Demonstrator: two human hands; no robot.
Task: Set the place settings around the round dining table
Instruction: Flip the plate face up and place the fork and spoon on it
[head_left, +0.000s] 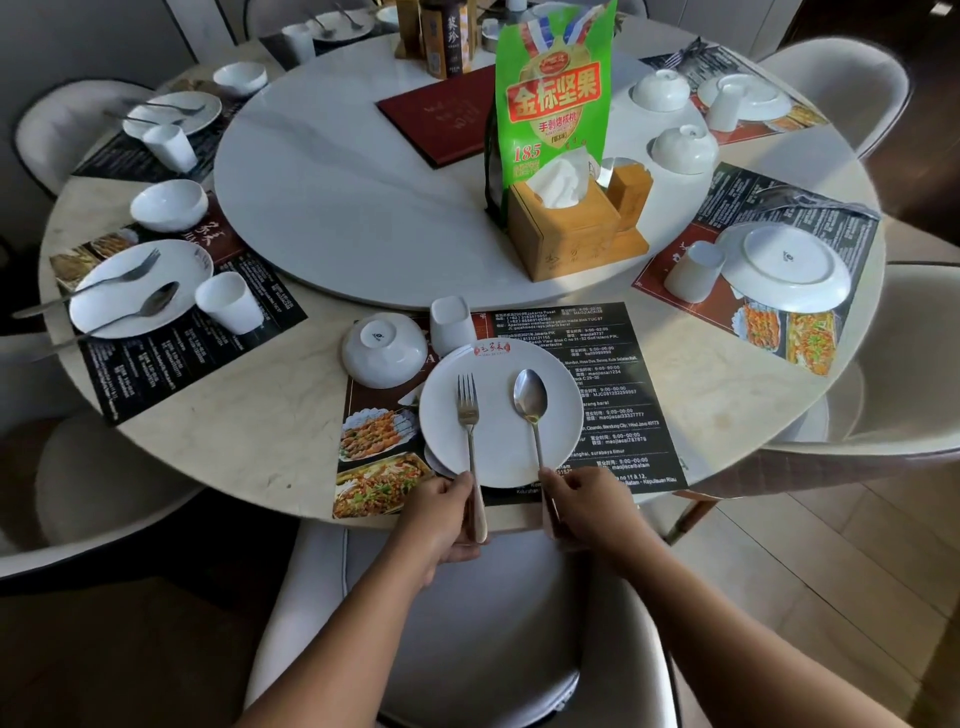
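Note:
A white plate (498, 447) lies on the black menu placemat (613, 374) at the table's near edge. My left hand (441, 512) grips the handle of a fork (467, 410) whose tines rest on the plate's left half. My right hand (587, 501) grips the handle of a spoon (531, 397) whose bowl rests on the plate's right half. An upside-down white bowl (383, 351) and an upside-down white cup (451, 323) stand just beyond the plate.
On the left, two settings have a plate (119, 304) with fork and spoon, a cup (228, 304) and a bowl (167, 205). Right settings hold an overturned plate (789, 267) and cup (693, 270). The turntable (337, 197) carries a tissue box (563, 228), green snack bag (550, 98), red menu (441, 117). Chairs surround the table.

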